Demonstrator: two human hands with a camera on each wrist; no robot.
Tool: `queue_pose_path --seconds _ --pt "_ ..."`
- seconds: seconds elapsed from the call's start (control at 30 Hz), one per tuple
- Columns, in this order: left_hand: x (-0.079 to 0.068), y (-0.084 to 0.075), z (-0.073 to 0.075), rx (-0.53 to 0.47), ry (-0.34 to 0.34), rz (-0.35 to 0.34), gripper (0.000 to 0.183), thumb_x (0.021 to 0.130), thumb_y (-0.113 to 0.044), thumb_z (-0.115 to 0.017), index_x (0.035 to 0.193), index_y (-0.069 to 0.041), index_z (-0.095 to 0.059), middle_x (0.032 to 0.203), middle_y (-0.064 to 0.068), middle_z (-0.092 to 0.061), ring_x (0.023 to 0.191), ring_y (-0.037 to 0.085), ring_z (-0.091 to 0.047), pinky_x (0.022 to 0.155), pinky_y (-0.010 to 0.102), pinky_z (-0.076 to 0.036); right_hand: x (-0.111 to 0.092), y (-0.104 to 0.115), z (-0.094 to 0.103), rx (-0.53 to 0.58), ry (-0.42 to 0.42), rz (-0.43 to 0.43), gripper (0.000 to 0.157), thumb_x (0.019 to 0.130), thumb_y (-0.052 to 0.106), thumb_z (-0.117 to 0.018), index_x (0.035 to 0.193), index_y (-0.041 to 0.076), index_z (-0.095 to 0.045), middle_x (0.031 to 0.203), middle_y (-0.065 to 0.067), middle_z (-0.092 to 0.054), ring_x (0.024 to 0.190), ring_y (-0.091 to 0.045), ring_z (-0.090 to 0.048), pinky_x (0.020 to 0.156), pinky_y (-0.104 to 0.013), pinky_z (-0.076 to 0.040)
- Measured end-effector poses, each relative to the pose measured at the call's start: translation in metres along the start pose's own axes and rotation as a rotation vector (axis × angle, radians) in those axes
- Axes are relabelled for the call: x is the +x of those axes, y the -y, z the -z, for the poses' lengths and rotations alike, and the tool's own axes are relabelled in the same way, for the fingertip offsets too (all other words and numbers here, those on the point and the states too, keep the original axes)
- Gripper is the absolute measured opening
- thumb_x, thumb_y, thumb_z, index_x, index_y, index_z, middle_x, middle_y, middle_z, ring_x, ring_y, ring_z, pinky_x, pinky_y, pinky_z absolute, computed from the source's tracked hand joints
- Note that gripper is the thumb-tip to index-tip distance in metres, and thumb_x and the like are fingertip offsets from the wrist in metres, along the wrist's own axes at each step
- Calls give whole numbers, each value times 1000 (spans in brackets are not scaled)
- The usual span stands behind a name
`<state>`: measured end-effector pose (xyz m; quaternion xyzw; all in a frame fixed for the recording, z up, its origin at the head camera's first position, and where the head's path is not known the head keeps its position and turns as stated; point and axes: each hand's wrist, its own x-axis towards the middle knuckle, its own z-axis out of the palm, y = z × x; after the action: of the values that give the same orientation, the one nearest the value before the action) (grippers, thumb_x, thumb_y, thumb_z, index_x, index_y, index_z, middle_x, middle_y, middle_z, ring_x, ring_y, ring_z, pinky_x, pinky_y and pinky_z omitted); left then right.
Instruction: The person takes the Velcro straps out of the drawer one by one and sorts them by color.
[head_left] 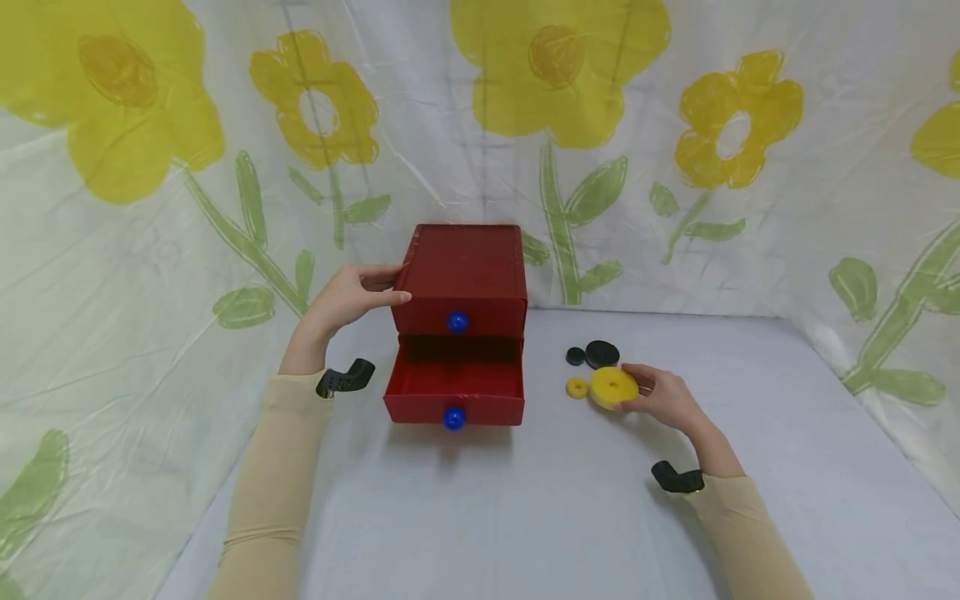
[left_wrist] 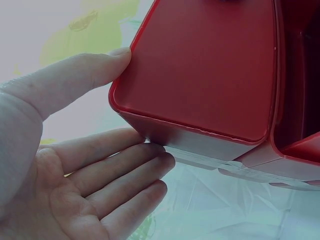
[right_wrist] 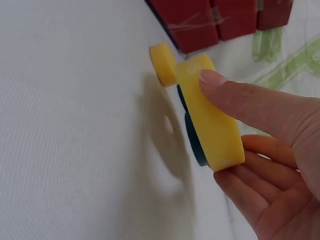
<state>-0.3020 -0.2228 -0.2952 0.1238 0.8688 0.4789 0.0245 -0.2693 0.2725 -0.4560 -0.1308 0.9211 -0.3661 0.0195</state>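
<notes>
A red two-drawer box (head_left: 465, 262) stands on the table with blue knobs. Its lower drawer (head_left: 453, 408) is pulled out and its upper drawer (head_left: 420, 317) is closed. My left hand (head_left: 345, 296) rests against the box's upper left corner, thumb (left_wrist: 110, 65) on the front edge and fairly straight fingers at the side. A thick yellow disc (head_left: 613, 387) with a small central dent or hole is pinched by its rim in my right hand (head_left: 667, 402). In the right wrist view the disc (right_wrist: 212, 120) is held tilted above the table, its shadow beneath.
Beside the held disc lie a small yellow ring (head_left: 577, 387), a small black disc (head_left: 575, 356) and a larger black disc (head_left: 602, 354). A white sheet with yellow flowers (head_left: 555, 67) hangs behind and around the white table (head_left: 480, 517).
</notes>
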Motion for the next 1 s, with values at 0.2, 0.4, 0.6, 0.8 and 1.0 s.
queue_pose_path --seconds 0.2,0.4,0.6,0.8,1.0 --pt "0 0 0 -1 -1 0 69 79 -42 -75 138 -17 -52 135 5 -57 126 19 -52 106 49 -38 2 -4 -1 -10 7 -15 79 74 31 -81 136 -4 -47 137 -24 -50 123 -41 -50 99 -49 -43" --pt "0 1 0 -11 6 -5 68 79 -42 -75 138 -17 -51 135 5 -57 126 19 -52 106 49 -37 3 -8 -5 -14 1 -30 79 72 29 -83 135 -3 -48 136 -23 -51 123 -39 -51 100 -49 -43" --pt "0 1 0 -9 3 -6 68 79 -42 -75 138 -18 -52 134 4 -57 125 19 -52 106 49 -37 6 -9 -10 -12 6 -25 80 70 27 -84 134 -5 -49 136 -23 -51 123 -39 -50 101 -50 -41" --pt "-1 0 0 -10 6 -5 67 80 -40 -75 138 -16 -51 136 7 -56 128 22 -50 107 50 -36 8 -10 -12 2 10 -34 80 71 26 -84 135 -5 -48 137 -24 -50 124 -40 -49 102 -49 -41" --pt "-1 1 1 -12 9 -4 67 80 -40 -74 139 -17 -50 137 7 -55 128 22 -50 107 51 -36 9 -11 -12 26 15 -28 78 72 22 -83 136 -5 -47 138 -24 -48 125 -40 -48 102 -48 -41"
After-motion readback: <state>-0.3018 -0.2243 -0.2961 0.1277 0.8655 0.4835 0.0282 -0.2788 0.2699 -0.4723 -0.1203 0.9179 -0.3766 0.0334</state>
